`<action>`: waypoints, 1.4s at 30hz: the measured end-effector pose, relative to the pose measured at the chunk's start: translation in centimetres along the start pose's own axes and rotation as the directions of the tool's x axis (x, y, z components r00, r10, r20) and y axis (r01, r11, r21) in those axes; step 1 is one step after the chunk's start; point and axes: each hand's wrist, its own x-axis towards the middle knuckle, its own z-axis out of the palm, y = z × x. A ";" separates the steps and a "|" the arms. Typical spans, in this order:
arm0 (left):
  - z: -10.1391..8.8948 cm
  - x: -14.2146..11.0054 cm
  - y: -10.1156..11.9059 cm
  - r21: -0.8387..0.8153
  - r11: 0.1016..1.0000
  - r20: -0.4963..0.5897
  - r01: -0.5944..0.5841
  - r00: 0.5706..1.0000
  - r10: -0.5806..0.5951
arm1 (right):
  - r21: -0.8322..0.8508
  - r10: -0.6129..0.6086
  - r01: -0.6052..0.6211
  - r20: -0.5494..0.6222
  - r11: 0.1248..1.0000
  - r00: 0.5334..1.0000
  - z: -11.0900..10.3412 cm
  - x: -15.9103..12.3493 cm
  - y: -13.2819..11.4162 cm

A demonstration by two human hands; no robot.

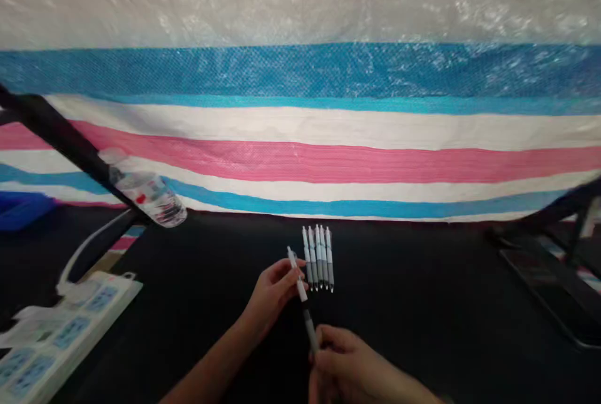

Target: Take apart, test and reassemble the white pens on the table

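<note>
Both my hands hold one grey-and-white pen (303,297) above a black tabletop (422,304). My left hand (272,294) pinches its upper part, fingers closed around the barrel. My right hand (342,363) grips the lower end, closer to me. Just beyond the held pen, several similar pens (319,258) lie side by side in a neat row, tips pointing toward me.
A clear plastic water bottle (145,191) lies tilted at the left by a black bar (61,134). A white power strip (56,335) sits at the near left with its cable. A dark phone (549,291) rests at the right. A striped tarp (300,109) hangs behind.
</note>
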 end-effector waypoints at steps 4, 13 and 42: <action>-0.3 0.3 1.0 -0.046 0.996 -0.128 -0.080 0.989 0.074 | -0.033 0.008 -0.007 0.025 0.999 1.000 -0.6 -0.1 0.4; -1.1 1.1 2.2 -0.097 0.989 -0.232 -0.109 0.969 0.084 | -0.024 0.018 -0.017 0.030 1.000 0.999 -1.0 -0.3 0.3; 0.4 -1.0 0.7 0.098 0.994 0.061 0.038 0.997 -0.044 | 0.071 -0.063 0.065 -0.028 0.995 0.998 -0.6 -0.1 -0.1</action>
